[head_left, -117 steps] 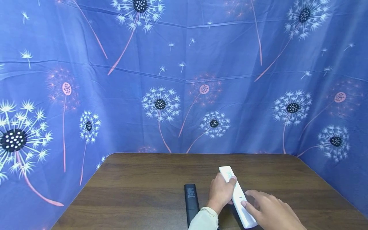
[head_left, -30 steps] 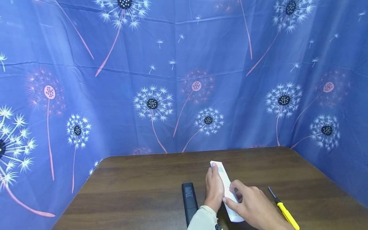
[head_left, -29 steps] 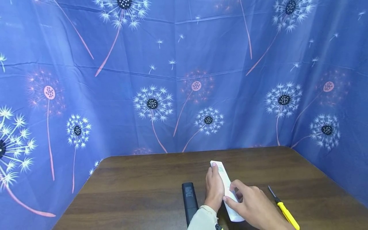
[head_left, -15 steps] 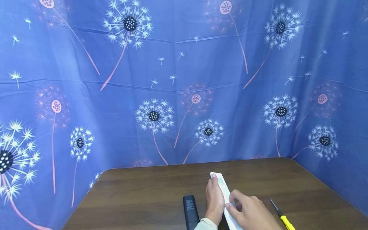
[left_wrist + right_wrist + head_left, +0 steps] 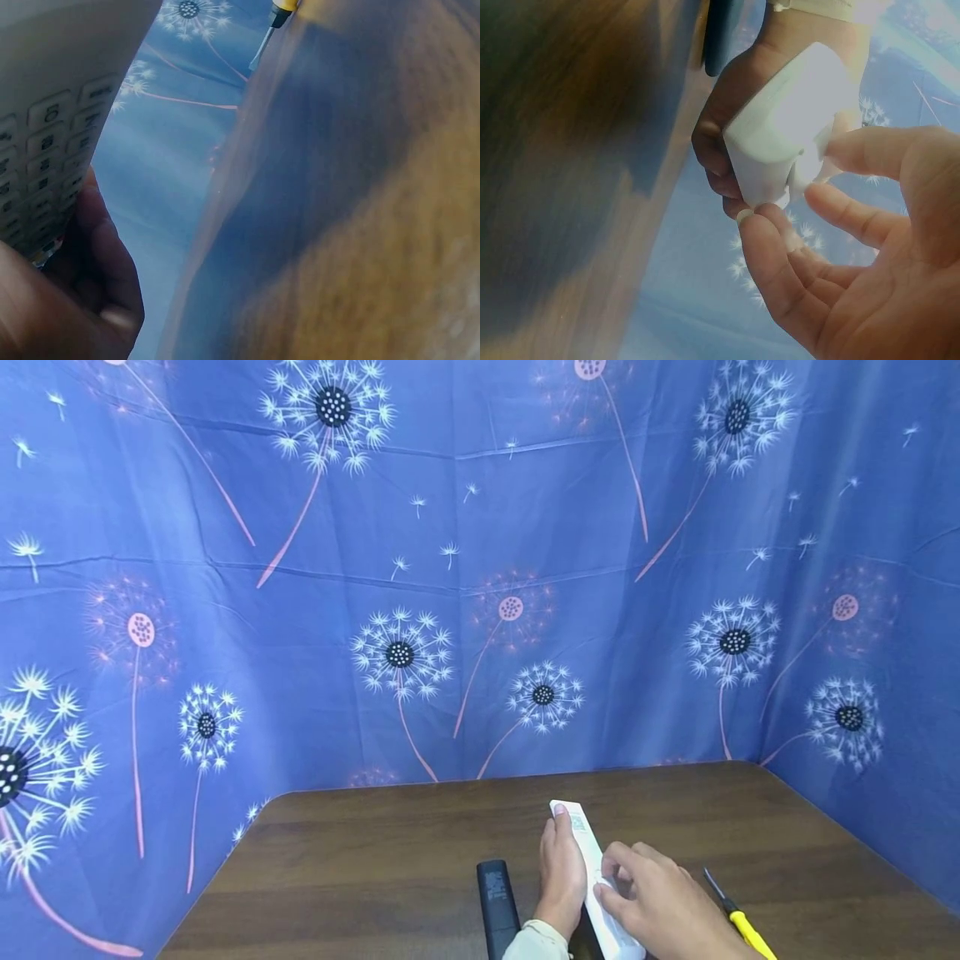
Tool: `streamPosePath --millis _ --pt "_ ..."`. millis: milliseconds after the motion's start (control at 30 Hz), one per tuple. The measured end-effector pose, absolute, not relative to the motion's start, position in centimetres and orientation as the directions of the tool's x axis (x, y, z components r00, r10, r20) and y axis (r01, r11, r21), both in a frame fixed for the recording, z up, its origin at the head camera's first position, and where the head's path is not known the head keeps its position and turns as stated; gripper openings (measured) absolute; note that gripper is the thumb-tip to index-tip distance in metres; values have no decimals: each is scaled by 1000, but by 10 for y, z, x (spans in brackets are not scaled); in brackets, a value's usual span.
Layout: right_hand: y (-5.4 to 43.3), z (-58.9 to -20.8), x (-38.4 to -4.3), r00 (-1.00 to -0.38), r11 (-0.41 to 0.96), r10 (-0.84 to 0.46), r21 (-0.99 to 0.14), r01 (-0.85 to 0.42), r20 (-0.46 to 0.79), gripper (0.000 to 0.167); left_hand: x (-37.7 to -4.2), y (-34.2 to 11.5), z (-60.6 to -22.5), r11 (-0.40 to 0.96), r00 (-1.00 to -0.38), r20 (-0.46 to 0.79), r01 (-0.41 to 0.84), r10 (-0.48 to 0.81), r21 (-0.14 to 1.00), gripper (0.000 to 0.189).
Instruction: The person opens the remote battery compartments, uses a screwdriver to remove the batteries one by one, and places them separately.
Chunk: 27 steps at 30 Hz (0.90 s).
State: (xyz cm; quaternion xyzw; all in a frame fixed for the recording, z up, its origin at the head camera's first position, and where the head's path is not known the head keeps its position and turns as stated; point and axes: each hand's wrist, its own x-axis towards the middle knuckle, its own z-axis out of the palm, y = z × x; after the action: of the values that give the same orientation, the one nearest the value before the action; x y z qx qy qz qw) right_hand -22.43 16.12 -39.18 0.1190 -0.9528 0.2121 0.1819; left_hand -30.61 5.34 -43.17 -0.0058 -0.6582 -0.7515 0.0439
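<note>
A white remote control [image 5: 588, 852] is held back side up, tilted above the table, in my left hand [image 5: 561, 877]. Its button face [image 5: 52, 142] shows in the left wrist view, with the left fingers curled around the side. My right hand [image 5: 660, 893] bends its thumb and fingers over the lower half of the back. In the right wrist view, the battery cover [image 5: 807, 169] stands slightly raised from the body, and the right thumb and fingertips pinch at it. The left hand supports the remote behind.
A black remote control [image 5: 497, 902] lies on the brown wooden table [image 5: 360, 860], left of my left forearm. A screwdriver [image 5: 742, 922] with a yellow handle lies right of my right hand. A blue dandelion-print curtain [image 5: 315, 693] surrounds the table's back and sides.
The left thumb has shifted from across the white remote to along its edge. The right hand has moved in onto its back, and the screwdriver has come into view. Lately only small finger movements show.
</note>
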Motion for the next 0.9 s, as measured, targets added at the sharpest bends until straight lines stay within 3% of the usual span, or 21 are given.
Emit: streamPosePath --millis 200,500,900 --pt "163 -390 -225 -929 856 -168 -419 -302 329 22 -306 54 -433 -112 -995 70 78 -75 991 48" --pt "158 -384 -229 -957 837 -81 -502 -216 277 21 -307 55 -431 -90 -991 120 124 -55 988 48" --pt "154 -385 -234 -972 813 -29 -560 -158 231 21 -305 56 -430 -58 -995 93 95 -23 994 46"
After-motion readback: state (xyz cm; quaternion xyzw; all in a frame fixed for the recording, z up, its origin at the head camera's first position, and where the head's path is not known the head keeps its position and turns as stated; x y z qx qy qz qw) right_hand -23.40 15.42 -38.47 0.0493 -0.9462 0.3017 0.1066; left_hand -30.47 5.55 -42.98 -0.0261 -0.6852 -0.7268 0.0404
